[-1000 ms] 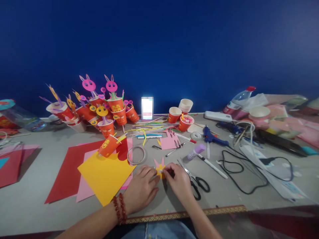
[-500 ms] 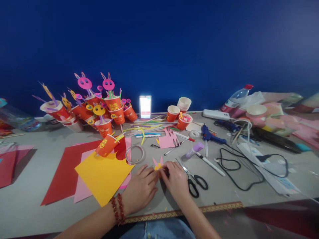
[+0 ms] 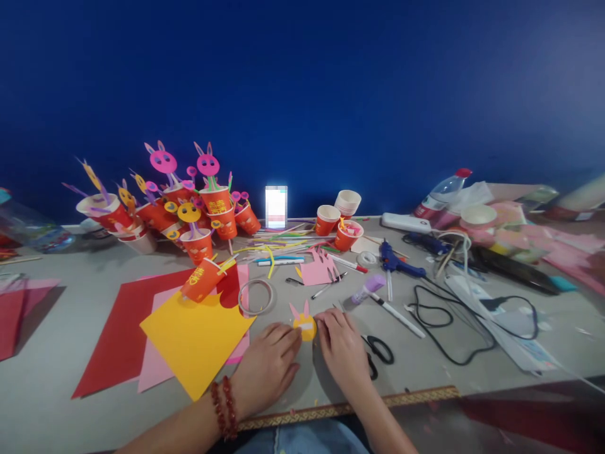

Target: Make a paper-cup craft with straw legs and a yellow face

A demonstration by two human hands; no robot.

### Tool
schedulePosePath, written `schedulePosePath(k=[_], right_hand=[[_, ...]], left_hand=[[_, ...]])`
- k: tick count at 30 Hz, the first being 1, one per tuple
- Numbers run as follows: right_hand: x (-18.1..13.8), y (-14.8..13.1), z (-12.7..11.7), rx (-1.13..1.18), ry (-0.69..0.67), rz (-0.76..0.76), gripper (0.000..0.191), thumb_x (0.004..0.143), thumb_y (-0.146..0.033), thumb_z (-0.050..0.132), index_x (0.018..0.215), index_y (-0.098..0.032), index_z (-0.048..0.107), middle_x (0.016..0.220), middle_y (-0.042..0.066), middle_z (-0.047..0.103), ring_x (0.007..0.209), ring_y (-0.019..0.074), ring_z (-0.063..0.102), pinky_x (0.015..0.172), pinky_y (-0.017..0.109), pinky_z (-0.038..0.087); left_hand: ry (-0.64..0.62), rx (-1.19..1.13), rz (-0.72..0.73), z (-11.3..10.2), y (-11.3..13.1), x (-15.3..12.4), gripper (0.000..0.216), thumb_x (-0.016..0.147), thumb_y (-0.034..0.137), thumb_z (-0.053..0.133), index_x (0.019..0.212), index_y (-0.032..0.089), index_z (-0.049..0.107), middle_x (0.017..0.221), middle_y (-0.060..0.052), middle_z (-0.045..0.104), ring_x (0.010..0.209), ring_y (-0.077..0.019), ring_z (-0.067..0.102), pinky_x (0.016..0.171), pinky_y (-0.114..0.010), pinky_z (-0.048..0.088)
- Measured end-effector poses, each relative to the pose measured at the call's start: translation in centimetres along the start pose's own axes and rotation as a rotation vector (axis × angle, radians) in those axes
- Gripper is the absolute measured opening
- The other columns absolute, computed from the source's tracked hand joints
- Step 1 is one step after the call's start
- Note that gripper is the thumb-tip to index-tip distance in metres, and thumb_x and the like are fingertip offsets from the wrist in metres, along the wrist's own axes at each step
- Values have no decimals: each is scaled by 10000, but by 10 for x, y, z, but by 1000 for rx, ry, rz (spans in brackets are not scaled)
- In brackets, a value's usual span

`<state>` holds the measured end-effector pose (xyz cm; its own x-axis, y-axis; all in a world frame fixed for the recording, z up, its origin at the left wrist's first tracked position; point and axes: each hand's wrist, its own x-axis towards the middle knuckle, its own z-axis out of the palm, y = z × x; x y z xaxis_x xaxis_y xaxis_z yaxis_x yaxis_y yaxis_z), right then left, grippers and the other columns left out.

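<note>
Between my hands is a yellow paper rabbit head [image 3: 309, 334], a round disc with two pink ears and a whitish strip across it. My left hand [image 3: 269, 362], with a red bead bracelet at the wrist, has its fingertips closed at the disc's left edge. Just right of the disc, my right hand [image 3: 344, 343] has its fingers curled together at the tips; what they hold, if anything, is hidden. Black-handled scissors [image 3: 380, 350] lie partly behind the right hand. A purple glue stick [image 3: 368, 289] lies beyond that hand.
Yellow paper [image 3: 198, 340] and red paper [image 3: 111, 340] lie left, beside a tape roll [image 3: 256, 297]. Decorated cups [image 3: 220, 205] crowd the back left. A blue glue gun [image 3: 401, 261], cables and a marker [image 3: 399, 314] lie right; pink cut paper [image 3: 314, 271] lies ahead.
My right hand has moved slightly right, off the rabbit head and over part of the scissors. More of the yellow disc and its whitish strip now shows. My left hand stays at its edge.
</note>
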<state>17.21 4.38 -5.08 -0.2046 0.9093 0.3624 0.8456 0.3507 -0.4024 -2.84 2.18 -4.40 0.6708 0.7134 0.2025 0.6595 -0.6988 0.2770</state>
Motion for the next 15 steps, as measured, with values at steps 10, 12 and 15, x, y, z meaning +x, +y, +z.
schedulePosePath(k=[10, 12, 15], right_hand=[[-1, -3, 11, 440, -48, 304, 74, 867, -235, 573, 936, -209, 565, 810, 54, 701, 741, 251, 668, 684, 375, 519], [0, -3, 10, 656, -15, 374, 153, 865, -295, 600, 981, -204, 558, 821, 57, 707, 717, 234, 674, 673, 358, 538], [7, -2, 4, 936, 56, 409, 310, 837, -408, 677, 1034, -199, 561, 850, 70, 711, 745, 233, 680, 679, 348, 553]], left_hand=[[121, -117, -51, -2, 1, -3, 349, 917, 169, 526, 1265, 155, 547, 1243, -129, 632, 1130, -281, 582, 999, -452, 498], [243, -231, -70, -4, -6, -5, 238, 959, 142, 413, 1120, 175, 586, 1089, -107, 663, 1029, -239, 609, 936, -403, 514], [394, -416, -200, -9, -16, -6, 250, 996, 181, 342, 909, 200, 576, 852, -58, 635, 825, -193, 618, 792, -329, 520]])
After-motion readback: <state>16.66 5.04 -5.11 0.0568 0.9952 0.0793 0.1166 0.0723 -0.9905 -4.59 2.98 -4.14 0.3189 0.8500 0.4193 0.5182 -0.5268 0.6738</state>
